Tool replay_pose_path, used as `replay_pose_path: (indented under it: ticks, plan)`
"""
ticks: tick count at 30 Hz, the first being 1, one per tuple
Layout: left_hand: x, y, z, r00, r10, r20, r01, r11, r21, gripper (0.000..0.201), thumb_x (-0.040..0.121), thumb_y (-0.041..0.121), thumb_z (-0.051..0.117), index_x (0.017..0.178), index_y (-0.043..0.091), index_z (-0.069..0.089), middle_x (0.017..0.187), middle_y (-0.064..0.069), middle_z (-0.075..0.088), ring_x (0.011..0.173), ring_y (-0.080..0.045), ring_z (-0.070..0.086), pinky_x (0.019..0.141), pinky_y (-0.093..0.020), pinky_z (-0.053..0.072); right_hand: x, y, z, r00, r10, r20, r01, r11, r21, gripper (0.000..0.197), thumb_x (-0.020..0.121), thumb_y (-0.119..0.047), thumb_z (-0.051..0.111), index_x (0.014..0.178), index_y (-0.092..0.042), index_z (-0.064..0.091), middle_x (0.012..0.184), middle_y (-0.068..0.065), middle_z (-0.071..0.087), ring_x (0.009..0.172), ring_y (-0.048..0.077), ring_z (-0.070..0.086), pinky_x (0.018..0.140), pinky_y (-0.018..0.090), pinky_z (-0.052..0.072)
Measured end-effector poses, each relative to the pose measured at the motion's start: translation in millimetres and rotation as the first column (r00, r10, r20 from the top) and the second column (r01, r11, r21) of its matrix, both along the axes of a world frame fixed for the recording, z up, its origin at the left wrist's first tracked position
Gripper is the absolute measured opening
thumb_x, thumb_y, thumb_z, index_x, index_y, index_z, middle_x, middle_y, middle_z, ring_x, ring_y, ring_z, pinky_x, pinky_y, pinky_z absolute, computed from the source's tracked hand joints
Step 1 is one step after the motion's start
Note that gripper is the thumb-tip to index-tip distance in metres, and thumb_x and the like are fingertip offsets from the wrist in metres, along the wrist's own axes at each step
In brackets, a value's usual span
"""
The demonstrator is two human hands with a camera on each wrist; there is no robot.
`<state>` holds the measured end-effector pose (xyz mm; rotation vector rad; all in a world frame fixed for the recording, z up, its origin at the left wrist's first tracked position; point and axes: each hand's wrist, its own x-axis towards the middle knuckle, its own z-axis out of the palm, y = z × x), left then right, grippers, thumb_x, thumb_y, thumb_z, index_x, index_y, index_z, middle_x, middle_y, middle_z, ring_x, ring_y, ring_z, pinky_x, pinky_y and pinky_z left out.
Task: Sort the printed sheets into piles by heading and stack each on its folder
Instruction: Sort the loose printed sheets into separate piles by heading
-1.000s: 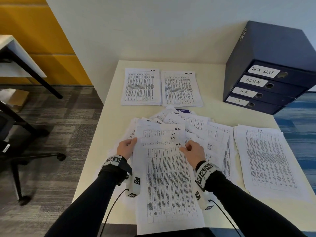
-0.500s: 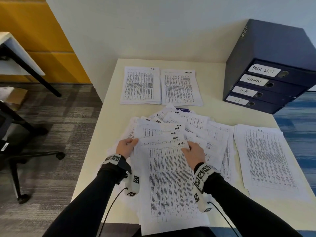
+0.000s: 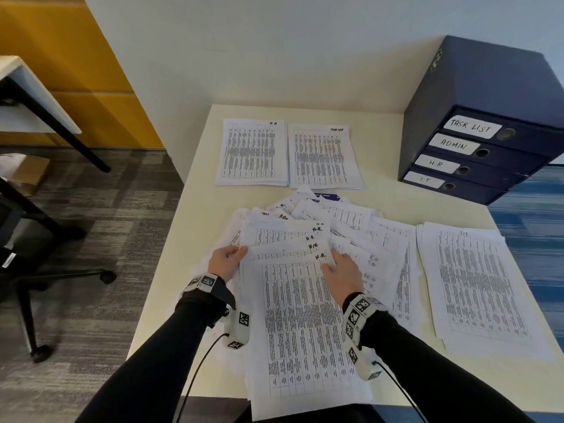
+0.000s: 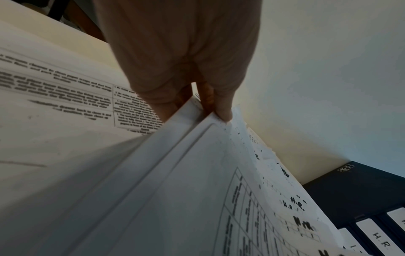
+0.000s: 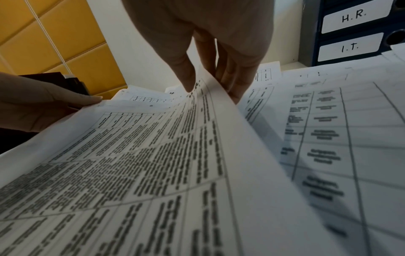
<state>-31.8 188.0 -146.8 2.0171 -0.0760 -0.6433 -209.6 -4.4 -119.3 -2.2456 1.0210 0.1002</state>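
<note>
From the head view, both hands hold a bundle of H.R. sheets [image 3: 302,315] at the near edge of the table [image 3: 195,190], on top of a loose heap of unsorted sheets [image 3: 360,236] spread across the middle. The left hand [image 3: 225,262] grips the bundle's upper left corner, its thumb on top. The right hand [image 3: 343,274] takes the upper right corner, its fingers stretched close together along the edge. Toward the far edge lie an H.R. pile [image 3: 251,152] and, touching it on the right, a Task List pile [image 3: 325,157]. An I.T. pile [image 3: 476,285] lies along the right edge. A stack of blue folders [image 3: 488,123] fills the far right corner, labelled Task List, Admin, H.R. and I.T.

The left wrist view shows the thumb [image 4: 223,107] pressing down on the top sheet while fingers [image 4: 206,97] curl beneath, pinching several layers.

The right wrist view shows the thumb [image 5: 186,72] on the printed face and the fingers [image 5: 236,76], pressed together, under the lifted, curved edge: a pinch.
</note>
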Motion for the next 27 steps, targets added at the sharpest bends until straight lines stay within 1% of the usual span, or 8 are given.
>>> replay_pose_path:
  ticks: [1,3,11,17,21,23,25,27]
  plan:
    - [0,0,0,1.000,0.001,-0.010,-0.001,1.000,-0.005,0.028,0.085,0.037,0.065,0.065,0.018,0.061,0.060,-0.008,0.052,0.068,-0.029,0.043,0.057,-0.031,0.036,0,1,1,1.000,0.005,-0.010,-0.005,1.000,0.001,0.050,0.100,-0.028,0.040,0.146,-0.012,0.030,0.142,0.010,0.040,0.128,0.025,0.041,0.103,0.034,0.035]
    - [1,2,-2,1.000,-0.001,-0.019,0.000,1.000,-0.005,0.027,0.088,0.035,0.064,0.066,0.019,0.062,0.061,-0.002,0.051,0.069,-0.023,0.044,0.062,-0.028,0.034,0,1,-1,1.000,0.016,-0.015,-0.016,1.000,-0.019,0.048,0.100,-0.029,0.040,0.144,-0.013,0.033,0.140,0.010,0.042,0.126,0.025,0.044,0.102,0.035,0.037]
    - [2,1,-3,1.000,-0.024,0.001,0.024,1.000,0.001,0.028,0.071,0.051,0.059,0.067,0.024,0.065,0.074,-0.008,0.062,0.071,-0.024,0.054,0.069,-0.033,0.042,-5,4,-5,0.995,0.097,0.018,-0.094,0.989,-0.118,0.044,0.101,-0.027,0.037,0.142,-0.013,0.038,0.137,0.004,0.043,0.115,0.019,0.052,0.093,0.031,0.044]
    - [2,4,-6,0.999,-0.030,0.012,0.030,1.000,0.001,0.022,0.081,0.044,0.063,0.068,0.026,0.065,0.079,-0.008,0.064,0.075,-0.025,0.057,0.072,-0.035,0.045,-9,3,-7,0.992,0.113,0.051,-0.096,0.961,-0.258,0.034,0.094,-0.023,0.049,0.128,-0.017,0.052,0.123,0.003,0.044,0.110,0.019,0.043,0.089,0.032,0.044]
    - [2,4,-8,1.000,-0.014,0.008,0.014,1.000,-0.001,0.029,0.082,0.039,0.066,0.061,0.022,0.060,0.066,-0.003,0.057,0.069,-0.023,0.051,0.068,-0.031,0.039,-7,2,-10,0.993,0.003,0.122,0.016,0.987,-0.159,0.008,0.094,-0.023,0.051,0.092,-0.015,0.053,0.093,0.000,0.053,0.085,0.017,0.049,0.073,0.028,0.041]
    - [3,4,-10,1.000,-0.013,0.008,0.013,1.000,0.002,0.034,0.085,0.032,0.068,0.056,0.021,0.056,0.060,0.000,0.052,0.068,-0.023,0.048,0.068,-0.030,0.036,-6,-1,-12,0.983,-0.117,0.144,0.126,0.991,-0.051,0.016,0.092,-0.022,0.056,0.080,-0.013,0.050,0.080,0.000,0.054,0.075,0.018,0.050,0.063,0.024,0.037]
    - [2,5,-8,0.999,-0.026,0.019,0.026,1.000,-0.002,0.037,0.083,0.030,0.070,0.052,0.022,0.053,0.056,0.003,0.048,0.064,-0.022,0.045,0.066,-0.027,0.034,-6,-7,-10,0.971,-0.188,0.146,0.184,0.982,0.042,0.012,0.092,-0.019,0.057,0.084,-0.010,0.057,0.078,0.001,0.057,0.074,0.018,0.052,0.059,0.020,0.035]
    - [0,5,-3,0.998,-0.038,0.044,0.038,0.999,-0.007,0.040,0.080,0.032,0.069,0.048,0.023,0.047,0.050,0.005,0.041,0.057,-0.019,0.040,0.059,-0.025,0.029,-5,-9,-7,0.967,-0.204,0.151,0.187,0.975,0.120,0.015,0.092,-0.016,0.056,0.104,-0.008,0.059,0.092,0.001,0.060,0.082,0.017,0.056,0.069,0.021,0.042]
